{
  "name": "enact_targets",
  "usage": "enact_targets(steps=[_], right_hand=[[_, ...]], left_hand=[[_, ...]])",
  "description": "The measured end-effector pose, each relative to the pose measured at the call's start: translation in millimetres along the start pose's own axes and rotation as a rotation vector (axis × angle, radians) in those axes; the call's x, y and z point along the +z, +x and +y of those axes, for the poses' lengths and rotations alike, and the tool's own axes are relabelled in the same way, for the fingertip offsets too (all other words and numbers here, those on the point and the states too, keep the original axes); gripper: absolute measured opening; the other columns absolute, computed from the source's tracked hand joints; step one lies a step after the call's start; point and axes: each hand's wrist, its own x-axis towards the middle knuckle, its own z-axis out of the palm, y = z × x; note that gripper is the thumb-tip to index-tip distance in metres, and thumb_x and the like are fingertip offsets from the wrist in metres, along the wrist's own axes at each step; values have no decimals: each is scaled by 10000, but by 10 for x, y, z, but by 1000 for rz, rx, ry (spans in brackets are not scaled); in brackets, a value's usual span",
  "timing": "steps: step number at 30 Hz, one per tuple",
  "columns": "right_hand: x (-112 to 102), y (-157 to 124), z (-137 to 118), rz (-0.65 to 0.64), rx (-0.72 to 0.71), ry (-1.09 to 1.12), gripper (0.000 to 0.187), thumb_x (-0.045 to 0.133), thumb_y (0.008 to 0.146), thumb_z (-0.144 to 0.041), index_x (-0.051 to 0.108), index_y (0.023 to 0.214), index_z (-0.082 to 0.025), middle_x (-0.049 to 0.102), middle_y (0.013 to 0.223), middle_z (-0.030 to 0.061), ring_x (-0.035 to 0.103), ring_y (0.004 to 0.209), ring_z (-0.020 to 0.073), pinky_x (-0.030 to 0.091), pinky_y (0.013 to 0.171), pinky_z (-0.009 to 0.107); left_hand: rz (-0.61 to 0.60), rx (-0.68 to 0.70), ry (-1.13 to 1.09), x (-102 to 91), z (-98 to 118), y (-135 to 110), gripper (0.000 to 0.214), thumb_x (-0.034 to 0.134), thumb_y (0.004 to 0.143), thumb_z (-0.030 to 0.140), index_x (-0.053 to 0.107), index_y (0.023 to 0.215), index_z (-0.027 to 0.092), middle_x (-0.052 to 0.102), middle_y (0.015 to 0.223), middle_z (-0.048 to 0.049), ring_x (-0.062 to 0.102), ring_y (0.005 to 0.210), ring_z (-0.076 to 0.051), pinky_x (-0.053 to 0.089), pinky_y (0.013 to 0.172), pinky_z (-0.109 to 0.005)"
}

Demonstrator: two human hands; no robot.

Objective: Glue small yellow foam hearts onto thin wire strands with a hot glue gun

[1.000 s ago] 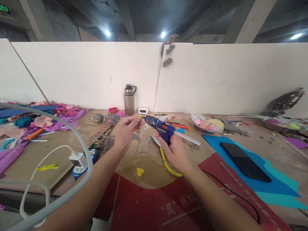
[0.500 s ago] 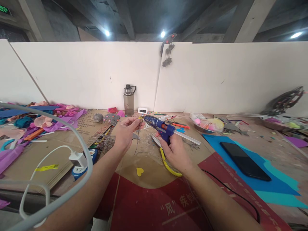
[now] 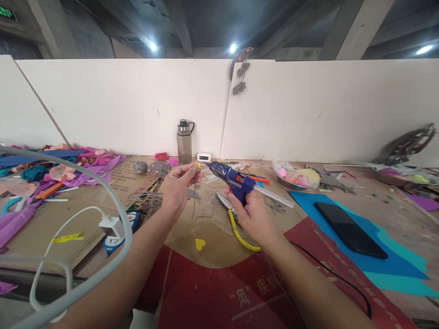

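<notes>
My left hand (image 3: 180, 185) pinches a small yellow piece (image 3: 198, 166), mostly hidden by the fingers, with a grey string (image 3: 195, 201) hanging below it. In my right hand (image 3: 252, 212) is a blue glue gun (image 3: 233, 179), a clear glue stick (image 3: 274, 196) jutting from its back. The gun's nozzle points left, a short way from the yellow piece. Under my right hand lie yellow-handled pliers or cutters (image 3: 236, 228), partly covered. A yellow heart cutout (image 3: 200, 244) rests on the cardboard nearer to me.
A bottle (image 3: 184, 144) and small digital clock (image 3: 204, 157) stand at the back. Right are a phone (image 3: 350, 228) on blue sheets and a bowl of craft bits (image 3: 291, 180). A thick grey cable (image 3: 113, 205), charger (image 3: 111, 226) and colourful scraps (image 3: 61, 173) occupy the left.
The glue gun in my right hand has drawn back to the right, leaving a gap between its nozzle and the yellow piece. My left hand keeps its pinch, nearly still.
</notes>
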Motion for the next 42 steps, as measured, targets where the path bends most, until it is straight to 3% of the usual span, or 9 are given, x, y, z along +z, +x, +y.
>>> enact_targets(steps=[24, 42], right_hand=[[48, 3, 23, -11, -23, -62, 301, 459, 925, -383, 542, 1139, -188, 653, 1119, 143, 595, 1069, 288, 464, 925, 486], [18, -10, -5, 0, -27, -59, 271, 449, 929, -388, 551, 1089, -195, 669, 1056, 123, 619, 994, 268, 491, 866, 449]], left_hand=[[9, -25, 9, 25, 21, -24, 221, 814, 619, 281, 721, 758, 137, 695, 700, -30, 664, 648, -126, 506, 608, -222], [22, -17, 23, 7, 11, -1, 221, 818, 612, 285, 722, 750, 141, 694, 696, -30, 665, 641, -124, 510, 597, -216]])
